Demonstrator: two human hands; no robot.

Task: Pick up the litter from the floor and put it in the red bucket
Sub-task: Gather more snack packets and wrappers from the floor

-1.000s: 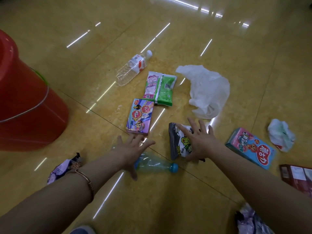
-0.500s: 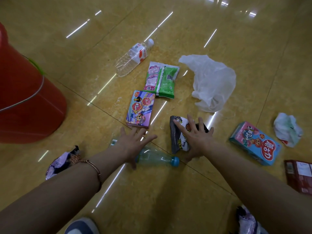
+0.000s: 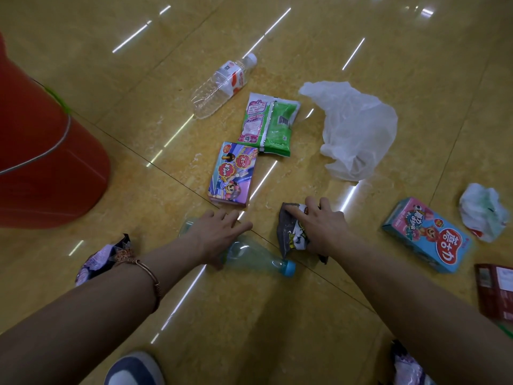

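The red bucket (image 3: 50, 173) stands at the left edge. My left hand (image 3: 219, 237) lies over a clear green bottle with a blue cap (image 3: 258, 259) on the floor, thumb on its near side and fingers over its far side. My right hand (image 3: 323, 229) has its fingers curled onto a dark snack bag (image 3: 291, 234), which is crumpled under it. Beyond my hands lie a purple cartoon box (image 3: 233, 173), a green and pink wrapper (image 3: 268, 125), a clear water bottle (image 3: 222, 84) and a white plastic bag (image 3: 358, 129).
A blue and pink box (image 3: 427, 234), a crumpled white bag (image 3: 484, 212) and a dark red box (image 3: 495, 290) lie at the right. A purple wrapper (image 3: 102, 259) sits under my left forearm. Another wrapper (image 3: 410, 368) and my shoe (image 3: 133, 369) are at the bottom.
My right hand's fingers went from spread flat to curled on the dark snack bag, bunching it. My left hand's fingers drew together and settled lower over the green bottle.
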